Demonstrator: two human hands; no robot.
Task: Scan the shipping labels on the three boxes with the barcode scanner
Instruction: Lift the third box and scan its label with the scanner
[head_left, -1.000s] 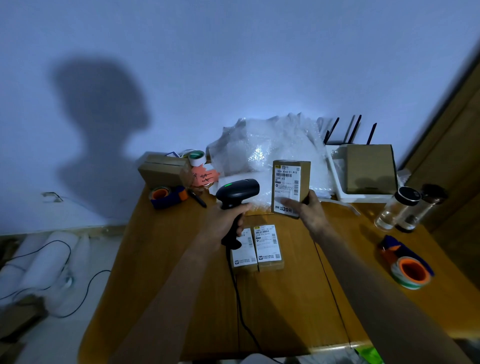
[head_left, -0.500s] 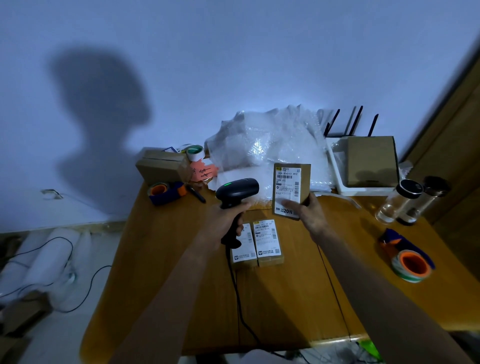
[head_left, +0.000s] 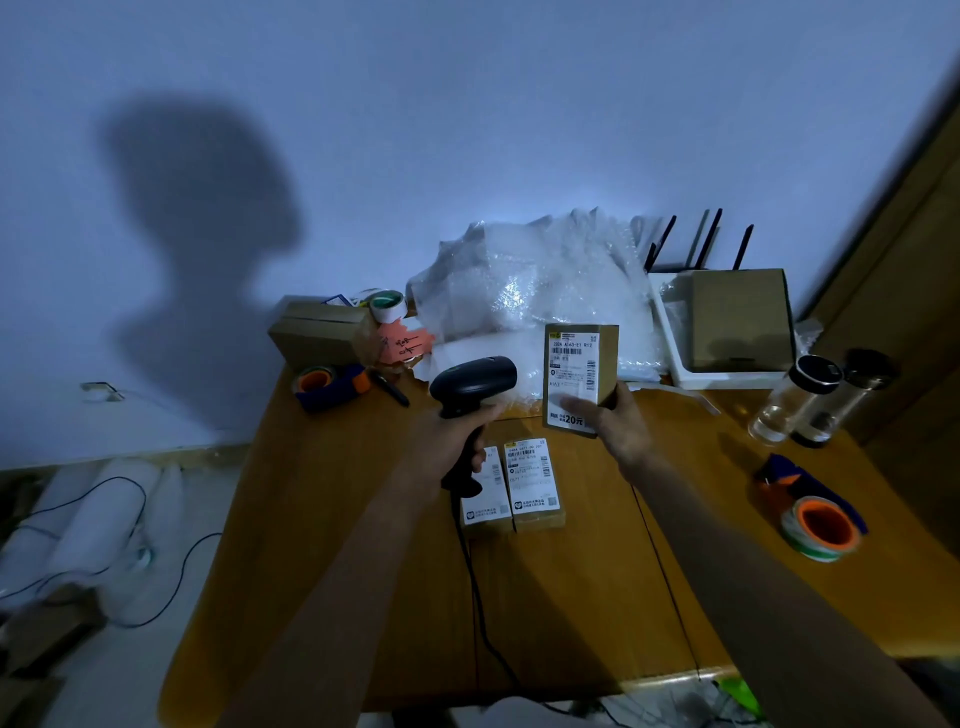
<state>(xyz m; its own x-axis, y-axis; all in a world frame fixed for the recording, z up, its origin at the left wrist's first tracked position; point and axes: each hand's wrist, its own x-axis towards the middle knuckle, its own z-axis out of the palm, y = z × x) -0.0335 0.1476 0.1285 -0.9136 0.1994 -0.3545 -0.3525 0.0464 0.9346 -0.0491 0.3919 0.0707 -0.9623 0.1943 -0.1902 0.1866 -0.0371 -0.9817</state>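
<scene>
Brown cardboard box (head_left: 581, 376) stands up mid-frame, pinched by the right hand (head_left: 615, 423). The left hand (head_left: 457, 441) grips the barcode scanner (head_left: 470, 395). Two labelled boxes (head_left: 511, 486) wait on the desk (head_left: 322, 519), maybe unscanned.

Bubble wrap (head_left: 540, 291) heaped at table (head_left: 322, 519) back; two bottles (head_left: 810, 400), orange tape roll (head_left: 823, 527) at right.

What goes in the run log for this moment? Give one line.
left hand: holds scanner | right hand: holds box upright | two boxes flat on table
</scene>
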